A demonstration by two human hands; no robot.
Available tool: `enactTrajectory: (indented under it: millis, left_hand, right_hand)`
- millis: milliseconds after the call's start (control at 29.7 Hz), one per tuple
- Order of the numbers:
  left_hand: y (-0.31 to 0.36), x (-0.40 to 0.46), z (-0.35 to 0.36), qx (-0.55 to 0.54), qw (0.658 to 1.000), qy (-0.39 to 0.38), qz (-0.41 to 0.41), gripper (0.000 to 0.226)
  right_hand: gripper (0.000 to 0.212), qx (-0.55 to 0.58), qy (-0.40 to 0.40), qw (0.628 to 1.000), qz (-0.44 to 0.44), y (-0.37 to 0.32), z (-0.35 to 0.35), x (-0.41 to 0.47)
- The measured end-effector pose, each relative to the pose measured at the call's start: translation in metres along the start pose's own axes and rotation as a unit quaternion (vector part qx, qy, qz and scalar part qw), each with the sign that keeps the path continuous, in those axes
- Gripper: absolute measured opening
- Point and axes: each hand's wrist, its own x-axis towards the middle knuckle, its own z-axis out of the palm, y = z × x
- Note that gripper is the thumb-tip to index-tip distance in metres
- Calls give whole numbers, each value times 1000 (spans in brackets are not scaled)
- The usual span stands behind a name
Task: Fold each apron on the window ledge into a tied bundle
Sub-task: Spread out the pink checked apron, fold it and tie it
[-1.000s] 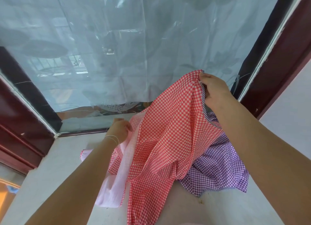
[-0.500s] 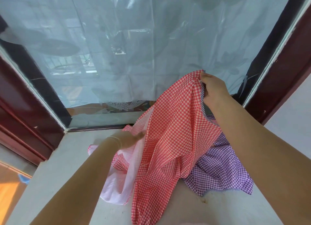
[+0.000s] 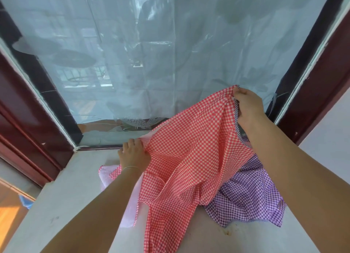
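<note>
Count: 3 aprons on 1 window ledge (image 3: 62, 192).
- 1 red gingham apron (image 3: 191, 158), centre, partly lifted
- 1 purple gingham apron (image 3: 251, 196), right, crumpled under the red one
- 1 pale pink apron (image 3: 130, 209), left, mostly covered by the red one and an arm

Tied bundles: 0 visible.
Hands: 2, left hand (image 3: 133, 153) and right hand (image 3: 246, 107), each gripping the red apron's edge.
1 thin bracelet (image 3: 130, 168), on the left wrist.

A big window (image 3: 170, 54) has cloudy plastic film (image 3: 189, 25) over it. Its frame (image 3: 22, 109) is dark red. A fish picture (image 3: 136, 122) shows low on the glass.
</note>
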Motion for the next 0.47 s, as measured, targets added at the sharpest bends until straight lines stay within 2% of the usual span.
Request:
enactTrajectory:
  millis: [134,235,336,403,471]
  left_hand:
    - [-22,16,-12,50,994,-30,96,32]
    - [-25,21,-17,39,988,-98,113,17]
    - [-27,24,-22,-82,978,-183,66,12]
    - [-27,27,-23,-151,967,-198,54,17]
    - [-24,27,-23,-173,962,-201,64,23]
  right_hand:
    - [6,-44,20,999,-13,5,-27,15]
    - [15,-73,56,996,-17,15,-41,19]
    - [18,-80,78,994,-6,26,-54,20]
    - [19,-90,91,992,-3,32,-61,23]
    - [22,-97,104,990,1,34,-67,24]
